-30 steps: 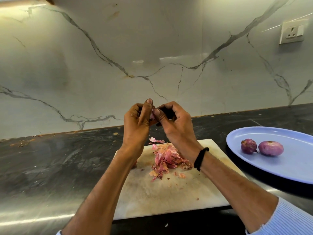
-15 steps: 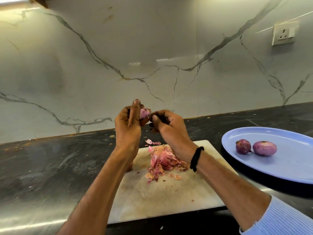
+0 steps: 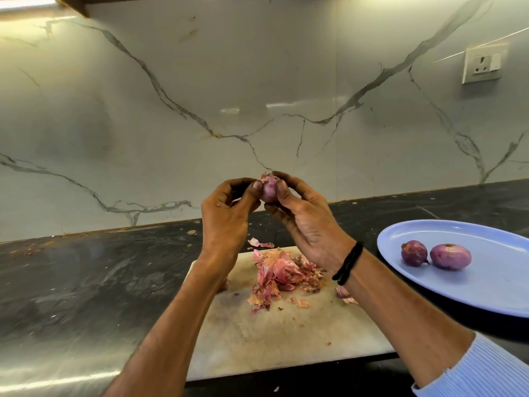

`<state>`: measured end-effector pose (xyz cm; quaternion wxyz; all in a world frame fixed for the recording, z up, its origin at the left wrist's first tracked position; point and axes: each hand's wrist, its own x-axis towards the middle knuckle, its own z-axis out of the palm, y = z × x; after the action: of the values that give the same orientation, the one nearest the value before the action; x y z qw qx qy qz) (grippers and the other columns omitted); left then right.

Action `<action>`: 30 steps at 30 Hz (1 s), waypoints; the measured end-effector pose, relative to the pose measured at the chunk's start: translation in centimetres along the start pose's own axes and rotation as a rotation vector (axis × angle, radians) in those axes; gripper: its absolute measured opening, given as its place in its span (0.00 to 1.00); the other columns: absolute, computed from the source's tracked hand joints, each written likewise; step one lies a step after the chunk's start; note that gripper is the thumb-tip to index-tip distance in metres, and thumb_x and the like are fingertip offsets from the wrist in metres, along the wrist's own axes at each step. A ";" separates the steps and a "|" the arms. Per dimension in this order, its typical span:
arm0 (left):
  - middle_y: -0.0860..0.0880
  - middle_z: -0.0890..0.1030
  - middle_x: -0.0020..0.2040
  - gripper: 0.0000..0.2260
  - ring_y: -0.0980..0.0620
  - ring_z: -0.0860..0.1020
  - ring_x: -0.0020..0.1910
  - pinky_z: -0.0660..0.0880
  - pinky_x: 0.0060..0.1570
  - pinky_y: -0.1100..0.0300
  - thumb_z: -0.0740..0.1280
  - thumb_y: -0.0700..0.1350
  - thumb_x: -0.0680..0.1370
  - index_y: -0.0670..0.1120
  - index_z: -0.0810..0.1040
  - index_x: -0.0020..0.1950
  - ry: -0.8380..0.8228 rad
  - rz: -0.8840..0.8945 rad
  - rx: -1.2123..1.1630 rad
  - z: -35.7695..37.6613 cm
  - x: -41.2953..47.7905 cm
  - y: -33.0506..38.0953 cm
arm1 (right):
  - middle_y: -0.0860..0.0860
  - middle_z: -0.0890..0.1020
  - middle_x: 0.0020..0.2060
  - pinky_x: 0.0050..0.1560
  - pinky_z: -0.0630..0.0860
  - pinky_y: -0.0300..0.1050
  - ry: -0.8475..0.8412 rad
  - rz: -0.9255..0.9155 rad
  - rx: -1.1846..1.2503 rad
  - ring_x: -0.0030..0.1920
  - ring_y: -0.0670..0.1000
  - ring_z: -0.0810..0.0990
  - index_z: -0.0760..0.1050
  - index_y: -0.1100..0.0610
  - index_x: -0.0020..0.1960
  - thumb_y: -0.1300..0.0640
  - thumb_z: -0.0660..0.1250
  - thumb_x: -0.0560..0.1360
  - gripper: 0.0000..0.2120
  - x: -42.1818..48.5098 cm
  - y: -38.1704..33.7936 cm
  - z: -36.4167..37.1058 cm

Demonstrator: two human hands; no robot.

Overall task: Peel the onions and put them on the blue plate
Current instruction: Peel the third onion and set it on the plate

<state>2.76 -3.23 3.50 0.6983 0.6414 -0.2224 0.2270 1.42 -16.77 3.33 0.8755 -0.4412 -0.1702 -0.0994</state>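
Observation:
A small purple onion (image 3: 269, 190) is held up above the white cutting board (image 3: 274, 339), pinched between both hands. My left hand (image 3: 226, 222) presses its thumb against the onion's left side. My right hand (image 3: 306, 222) cups the onion from the right and below, with a black band on the wrist. A bit of loose skin sticks up at the onion's top. Two peeled onions (image 3: 436, 255) lie side by side on the blue plate (image 3: 486, 290) at the right.
A pile of pink onion skins (image 3: 282, 275) lies on the board below my hands. The board sits on a dark counter (image 3: 86, 282) against a marble-patterned wall. A wall socket (image 3: 482, 65) is at the upper right.
The onion has passed from my left hand's grip toward my right hand, which now cups it. More of the onion shows between the fingertips. Both hands sit slightly right of before.

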 end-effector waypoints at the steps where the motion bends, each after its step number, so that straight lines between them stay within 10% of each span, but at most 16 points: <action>1: 0.51 0.86 0.49 0.06 0.52 0.84 0.51 0.81 0.54 0.57 0.70 0.44 0.78 0.49 0.82 0.54 0.002 0.007 0.013 -0.1 0.0 0.2 | 0.55 0.86 0.51 0.59 0.80 0.49 -0.004 -0.012 -0.010 0.54 0.53 0.84 0.77 0.60 0.62 0.62 0.68 0.76 0.15 0.0 -0.1 0.0; 19: 0.54 0.86 0.46 0.09 0.60 0.85 0.45 0.81 0.47 0.64 0.75 0.45 0.75 0.46 0.86 0.54 0.039 0.151 0.313 -0.7 0.1 0.8 | 0.61 0.82 0.57 0.58 0.80 0.54 0.002 -0.145 -0.233 0.51 0.53 0.84 0.80 0.56 0.59 0.58 0.71 0.71 0.16 0.0 0.4 -0.2; 26: 0.60 0.82 0.34 0.06 0.44 0.85 0.38 0.83 0.41 0.48 0.74 0.45 0.76 0.58 0.84 0.43 0.078 0.200 0.408 -0.6 -0.2 0.9 | 0.59 0.83 0.56 0.58 0.81 0.52 0.008 -0.191 -0.380 0.54 0.54 0.85 0.79 0.57 0.61 0.65 0.69 0.77 0.13 0.2 0.8 -0.4; 30: 0.61 0.83 0.38 0.05 0.56 0.85 0.38 0.83 0.41 0.61 0.74 0.44 0.76 0.53 0.85 0.49 0.095 0.223 0.420 -0.8 0.1 0.6 | 0.58 0.85 0.54 0.59 0.80 0.51 -0.001 -0.174 -0.368 0.55 0.54 0.84 0.78 0.56 0.61 0.65 0.68 0.78 0.13 0.1 0.8 -0.2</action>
<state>2.45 -2.40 3.99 0.5298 0.7327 -0.2066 0.3739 1.84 -16.51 2.65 0.7681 -0.5775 -0.1873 -0.2037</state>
